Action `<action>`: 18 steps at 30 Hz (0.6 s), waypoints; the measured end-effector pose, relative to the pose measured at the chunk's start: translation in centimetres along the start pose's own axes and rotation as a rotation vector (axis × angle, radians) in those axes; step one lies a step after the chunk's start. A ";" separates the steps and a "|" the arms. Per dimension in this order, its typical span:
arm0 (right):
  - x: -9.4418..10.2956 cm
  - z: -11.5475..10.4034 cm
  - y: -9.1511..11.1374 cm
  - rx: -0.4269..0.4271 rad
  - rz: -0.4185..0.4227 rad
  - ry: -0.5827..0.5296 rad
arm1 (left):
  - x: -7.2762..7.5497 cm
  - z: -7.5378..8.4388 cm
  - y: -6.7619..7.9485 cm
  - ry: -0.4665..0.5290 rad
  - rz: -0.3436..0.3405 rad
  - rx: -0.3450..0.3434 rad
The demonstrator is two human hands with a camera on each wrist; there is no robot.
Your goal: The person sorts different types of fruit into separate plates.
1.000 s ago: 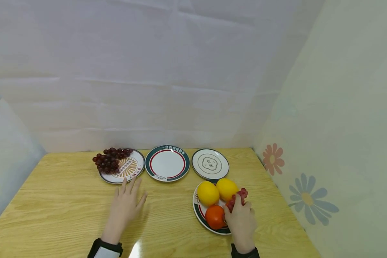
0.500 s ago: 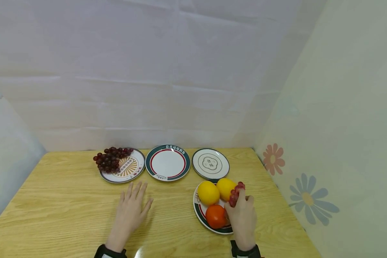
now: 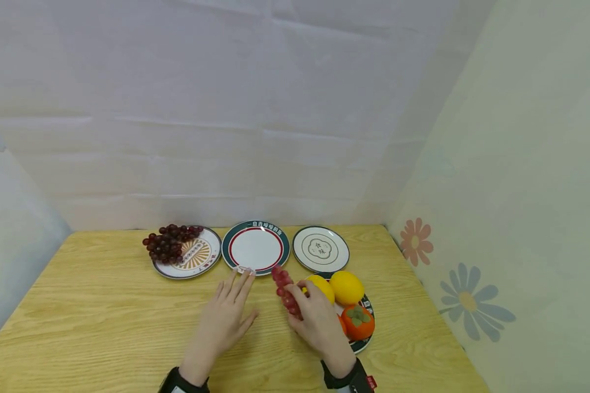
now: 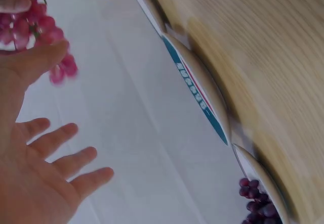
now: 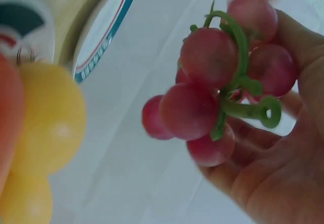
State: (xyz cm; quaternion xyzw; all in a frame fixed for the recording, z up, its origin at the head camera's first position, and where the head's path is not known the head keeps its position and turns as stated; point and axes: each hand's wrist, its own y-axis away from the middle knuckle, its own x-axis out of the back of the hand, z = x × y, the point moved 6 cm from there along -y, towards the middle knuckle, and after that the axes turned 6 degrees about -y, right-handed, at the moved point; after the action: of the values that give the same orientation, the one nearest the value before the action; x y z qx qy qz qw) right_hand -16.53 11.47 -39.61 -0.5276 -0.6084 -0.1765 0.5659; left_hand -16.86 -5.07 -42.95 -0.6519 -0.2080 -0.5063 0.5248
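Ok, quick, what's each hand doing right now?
Left hand: open, fingers extended, holding nothing.
Right hand: holding a bunch of round, pinkish-red grapes with green stems.

Red grapes (image 3: 281, 277) show a green stem (image 5: 245, 47); 2 fruits (image 3: 346, 287) are yellow. The far left plate (image 3: 207, 245) is patterned in orange rays, the middle plate (image 3: 255, 245) red-ringed, green-rimmed.

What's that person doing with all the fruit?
A person's right hand is holding a bunch of pink grapes, just left of a fruit plate with yellow fruits and orange fruits on it. The left hand isn't holding anything; its fingers are spread, pointing at the middle plate in the back row. Some dark grapes lie on the back row's leftmost plate, hanging a bit over its rim.
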 end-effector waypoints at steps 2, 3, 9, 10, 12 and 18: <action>-1.0 -1.4 0.0 0.125 -0.051 0.004 | 0.0 0.9 -0.1 -0.015 0.031 -0.071; -1.4 -2.1 0.0 0.186 -0.067 0.015 | -0.1 1.3 -0.2 -0.023 0.039 -0.105; -2.5 -3.7 0.4 0.316 -0.129 0.056 | -0.6 2.5 0.0 -0.043 0.102 -0.166; -2.5 -3.6 0.4 0.304 -0.130 0.056 | -0.6 2.6 0.0 -0.048 0.114 -0.160; -2.5 -3.5 0.4 0.283 -0.121 0.050 | -0.7 2.5 0.1 -0.058 0.127 -0.149; -2.3 -2.8 0.3 0.233 -0.076 0.059 | -1.0 1.9 0.1 -0.084 0.153 -0.110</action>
State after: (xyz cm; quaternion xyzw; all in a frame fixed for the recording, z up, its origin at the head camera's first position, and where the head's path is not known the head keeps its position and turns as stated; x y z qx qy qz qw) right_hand -15.36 8.31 -40.88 -0.4295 -0.6274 -0.1415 0.6339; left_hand -16.36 -3.12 -43.71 -0.7143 -0.1514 -0.4478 0.5161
